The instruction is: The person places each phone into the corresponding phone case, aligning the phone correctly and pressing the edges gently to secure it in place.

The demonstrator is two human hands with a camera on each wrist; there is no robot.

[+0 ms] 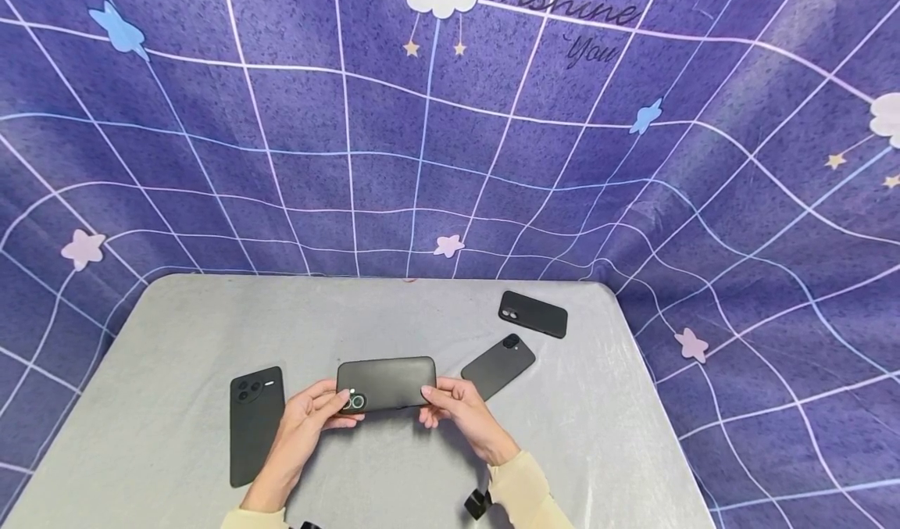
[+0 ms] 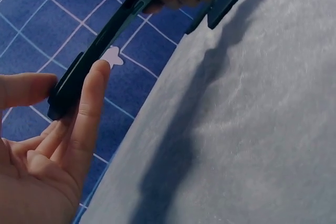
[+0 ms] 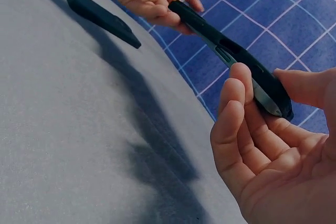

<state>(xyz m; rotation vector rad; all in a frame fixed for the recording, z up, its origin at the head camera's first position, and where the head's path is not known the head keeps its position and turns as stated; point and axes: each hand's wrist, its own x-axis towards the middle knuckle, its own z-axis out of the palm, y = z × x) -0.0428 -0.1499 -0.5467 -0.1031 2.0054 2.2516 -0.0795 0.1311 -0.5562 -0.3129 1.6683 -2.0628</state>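
Observation:
A phone in a black case (image 1: 387, 383) is held sideways above the table, camera lenses at its left end. My left hand (image 1: 307, 413) pinches that end, thumb on the back by the lenses and fingers underneath. The opposite end is gripped by my right hand (image 1: 462, 410), its thumb on the back near the edge. Seen edge-on in the right wrist view, the dark case (image 3: 239, 53) has a lighter phone edge showing along its underside, sloping away from the case toward the right hand's fingers.
On the grey-covered table (image 1: 394, 474), a black phone-shaped piece (image 1: 255, 435) lies left of my left hand. Beyond my right hand lie a dark grey one (image 1: 498, 369) and another black one (image 1: 537, 316). Purple gridded cloth (image 1: 380, 177) stands behind the table.

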